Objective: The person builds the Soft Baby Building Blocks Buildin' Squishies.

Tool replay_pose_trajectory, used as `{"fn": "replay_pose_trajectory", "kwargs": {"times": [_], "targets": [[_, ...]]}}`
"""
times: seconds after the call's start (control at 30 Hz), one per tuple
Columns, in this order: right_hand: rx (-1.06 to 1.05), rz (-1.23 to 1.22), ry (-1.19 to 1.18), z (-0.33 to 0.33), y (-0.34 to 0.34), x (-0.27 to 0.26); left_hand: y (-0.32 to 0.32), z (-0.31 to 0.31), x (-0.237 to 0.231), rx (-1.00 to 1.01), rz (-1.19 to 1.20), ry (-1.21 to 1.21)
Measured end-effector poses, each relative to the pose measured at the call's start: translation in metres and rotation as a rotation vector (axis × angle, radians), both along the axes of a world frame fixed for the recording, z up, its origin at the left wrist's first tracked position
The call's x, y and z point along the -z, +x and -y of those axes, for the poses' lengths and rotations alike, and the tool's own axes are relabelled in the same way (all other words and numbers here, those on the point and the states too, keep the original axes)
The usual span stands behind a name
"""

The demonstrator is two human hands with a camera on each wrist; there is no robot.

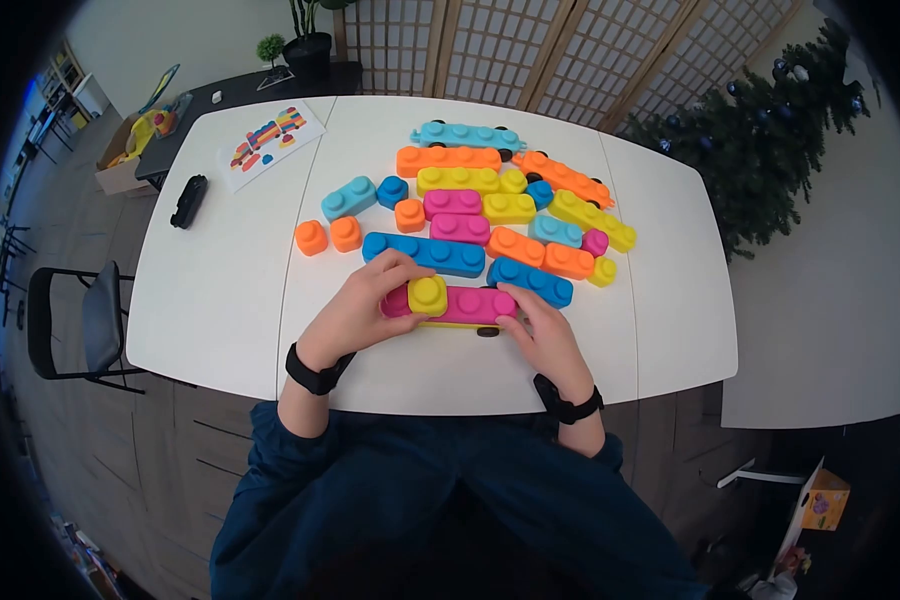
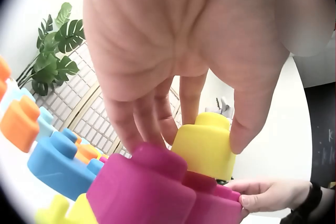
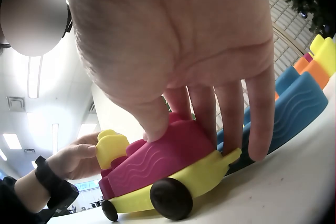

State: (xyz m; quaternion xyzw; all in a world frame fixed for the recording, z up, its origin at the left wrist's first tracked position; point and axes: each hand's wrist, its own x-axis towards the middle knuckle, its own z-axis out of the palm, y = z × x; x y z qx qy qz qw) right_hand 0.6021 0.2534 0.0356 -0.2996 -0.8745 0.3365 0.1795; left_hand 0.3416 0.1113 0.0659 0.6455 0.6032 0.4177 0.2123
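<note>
The left hand (image 1: 365, 305) pinches the yellow block (image 1: 428, 295) on the pink block (image 1: 475, 304), whose right end the right hand (image 1: 547, 345) grips; uneven pressing could roll the wheeled base (image 3: 205, 173) along the counter (image 1: 205, 300).

An office-like or classroom-like room; which, I cannot tell. Above the tabletop (image 1: 205, 290), the ceiling (image 3: 65, 111) carries light panels (image 3: 34, 77) and vents (image 3: 16, 103); left of the tabletop stands a black chair (image 1: 100, 315); beyond it, a lattice screen (image 1: 495, 45) and potted plant (image 1: 309, 52); right of it, a bauble-hung tree (image 1: 745, 145).
</note>
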Motion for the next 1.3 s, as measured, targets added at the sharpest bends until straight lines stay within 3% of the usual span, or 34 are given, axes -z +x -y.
{"fn": "replay_pose_trajectory", "kwargs": {"times": [0.53,1.3], "targets": [[-0.01,-0.008,0.02,0.0,-0.003,0.002,0.01,-0.004,0.007,-0.017,-0.048,-0.079],[-0.012,0.003,0.041,0.001,-0.004,0.0,0.017,-0.004,0.018,-0.117,-0.108,0.004]]}}
